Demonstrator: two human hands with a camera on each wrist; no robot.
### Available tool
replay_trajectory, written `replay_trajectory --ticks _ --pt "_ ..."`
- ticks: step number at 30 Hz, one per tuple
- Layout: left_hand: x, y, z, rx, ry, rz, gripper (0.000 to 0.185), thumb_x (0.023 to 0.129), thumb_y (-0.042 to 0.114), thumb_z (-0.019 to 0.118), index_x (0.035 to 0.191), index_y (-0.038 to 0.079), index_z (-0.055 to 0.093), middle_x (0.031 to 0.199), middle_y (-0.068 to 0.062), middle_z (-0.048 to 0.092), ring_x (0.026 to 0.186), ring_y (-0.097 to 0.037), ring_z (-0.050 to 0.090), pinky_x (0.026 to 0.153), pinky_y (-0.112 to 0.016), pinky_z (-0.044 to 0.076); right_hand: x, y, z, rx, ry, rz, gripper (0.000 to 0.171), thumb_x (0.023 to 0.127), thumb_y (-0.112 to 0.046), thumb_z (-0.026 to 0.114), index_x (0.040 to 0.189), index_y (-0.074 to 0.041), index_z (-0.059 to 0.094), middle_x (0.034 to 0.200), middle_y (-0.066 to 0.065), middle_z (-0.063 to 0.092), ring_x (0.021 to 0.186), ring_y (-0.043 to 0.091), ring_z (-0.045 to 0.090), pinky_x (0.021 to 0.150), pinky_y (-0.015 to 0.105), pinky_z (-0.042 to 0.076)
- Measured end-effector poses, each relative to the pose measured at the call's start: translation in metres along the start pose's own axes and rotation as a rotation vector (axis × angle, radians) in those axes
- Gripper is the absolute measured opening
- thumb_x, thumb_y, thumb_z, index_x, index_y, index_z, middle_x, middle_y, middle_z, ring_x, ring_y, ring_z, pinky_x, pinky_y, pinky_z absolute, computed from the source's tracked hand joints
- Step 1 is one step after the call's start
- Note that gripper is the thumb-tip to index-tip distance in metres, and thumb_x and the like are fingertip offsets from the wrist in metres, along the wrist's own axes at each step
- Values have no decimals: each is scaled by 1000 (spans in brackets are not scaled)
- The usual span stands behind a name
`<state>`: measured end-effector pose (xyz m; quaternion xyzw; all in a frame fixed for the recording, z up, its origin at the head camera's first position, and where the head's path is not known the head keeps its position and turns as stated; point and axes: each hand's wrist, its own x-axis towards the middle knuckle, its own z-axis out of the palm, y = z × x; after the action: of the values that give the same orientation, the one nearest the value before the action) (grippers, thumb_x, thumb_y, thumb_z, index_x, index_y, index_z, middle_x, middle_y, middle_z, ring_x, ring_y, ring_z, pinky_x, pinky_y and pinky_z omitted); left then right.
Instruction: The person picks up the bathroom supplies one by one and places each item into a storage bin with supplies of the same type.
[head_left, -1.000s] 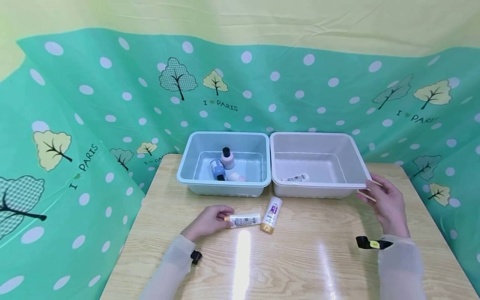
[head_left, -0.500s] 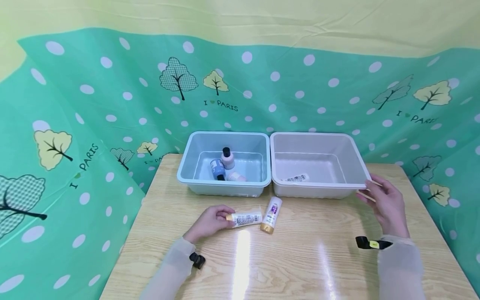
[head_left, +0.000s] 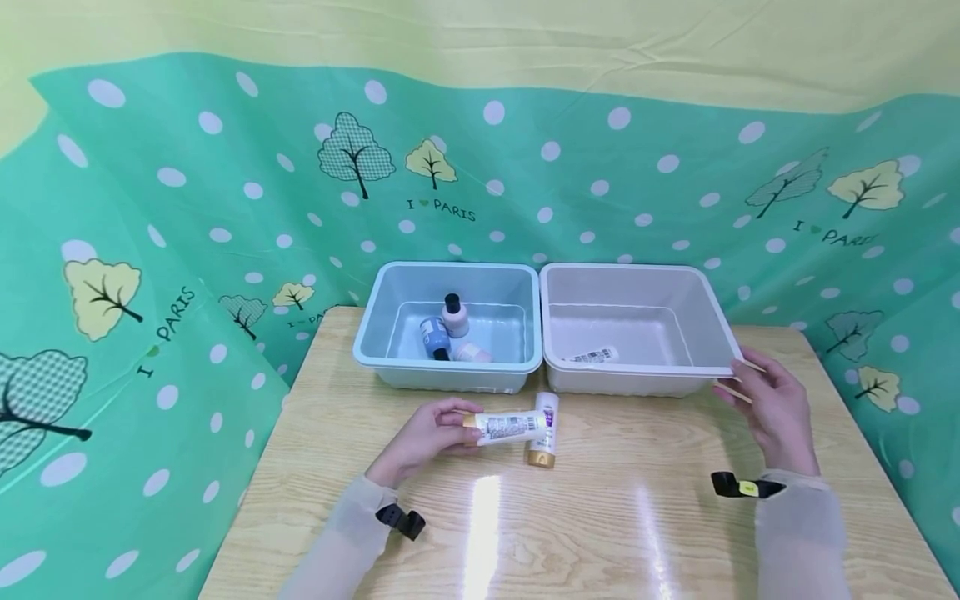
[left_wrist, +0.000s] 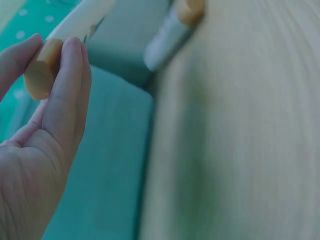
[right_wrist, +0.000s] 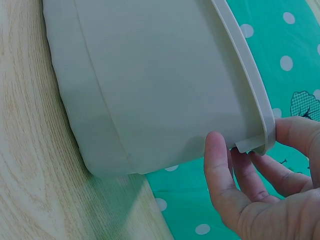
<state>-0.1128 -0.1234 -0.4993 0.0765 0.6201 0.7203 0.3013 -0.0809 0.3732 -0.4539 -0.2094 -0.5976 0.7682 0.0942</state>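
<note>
My left hand (head_left: 459,425) pinches the gold-capped end of a white tube (head_left: 510,426) and holds it level, just above the table. In the left wrist view the fingertips (left_wrist: 70,60) close on the gold cap (left_wrist: 41,72). The tube's far end overlaps a white bottle with a purple label and gold cap (head_left: 545,437) lying on the wood. My right hand (head_left: 731,379) grips the right front corner of the white bin (head_left: 637,379). In the right wrist view its fingers (right_wrist: 250,165) curl under the bin's rim (right_wrist: 250,85).
A light blue bin (head_left: 450,371) beside the white one holds a few small bottles (head_left: 452,317). A barcode sticker (head_left: 592,356) lies in the white bin. Green dotted cloth (head_left: 150,250) hangs behind and at both sides of the wooden table (head_left: 600,533).
My left hand has lifted the white tube off the table and carried it right, so it now crosses over the purple-label bottle. The right hand has stayed on the bin's corner.
</note>
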Motion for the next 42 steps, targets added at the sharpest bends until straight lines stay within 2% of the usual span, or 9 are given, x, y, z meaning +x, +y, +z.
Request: replay_trajectory --ticks 3,7,11,17,24,27,32,37,42 --pt "1 17 11 -4 -22 9 47 87 2 77 129 -7 57 99 -18 68 97 -33 69 94 -57 49 0 0 0 7 0 -1 57 91 -18 75 143 -6 52 118 5 58 92 18 69 79 35 58" --pt "8 40 24 -7 -58 32 40 88 -3 73 126 -5 59 106 -21 68 98 -33 69 92 -55 51 1 0 -1 22 -3 -6 56 91 -16 76 142 -6 54 117 5 59 90 18 70 78 35 58" --pt "20 61 36 -16 -95 56 40 88 -7 71 126 -6 59 112 -24 68 99 -34 69 91 -53 53 1 1 -1 11 -9 -8 57 91 -17 75 142 -6 53 118 4 59 88 15 70 78 34 58" --pt "43 95 56 17 -99 94 38 87 -5 73 124 -4 61 109 -24 68 97 -32 69 89 -47 56 2 1 -2 14 -21 -17 59 91 -19 75 143 -5 51 121 5 57 90 15 70 78 32 58" --pt "86 133 75 19 -93 94 38 88 -3 73 124 -2 61 114 -22 68 103 -39 68 88 -41 57 3 1 -4 20 -23 -23 57 92 -17 75 142 -5 52 121 6 58 90 16 70 79 34 58" --pt "107 149 83 13 -87 87 38 88 -2 74 124 -2 61 114 -21 68 99 -35 70 88 -40 57 3 2 -4 41 -32 -29 56 92 -15 74 142 -3 52 120 7 59 90 17 71 79 34 57" --pt "147 170 97 32 -51 79 35 86 1 77 120 0 65 113 -18 67 98 -33 70 86 -37 58 4 2 -5 15 -25 -34 54 91 -16 75 140 -5 55 118 5 61 91 16 71 78 34 58" --pt "184 183 110 157 -16 77 30 86 9 81 113 5 69 108 -15 68 96 -30 71 82 -34 59 6 2 -6 13 -36 -36 54 92 -15 74 141 -5 54 120 6 60 95 18 70 79 34 58" --pt "221 182 127 256 26 54 20 85 10 82 102 6 73 107 -9 65 87 -23 71 78 -33 60 7 3 -7 59 -72 -49 52 93 -11 73 140 -2 53 119 8 61 95 20 70 80 35 58"
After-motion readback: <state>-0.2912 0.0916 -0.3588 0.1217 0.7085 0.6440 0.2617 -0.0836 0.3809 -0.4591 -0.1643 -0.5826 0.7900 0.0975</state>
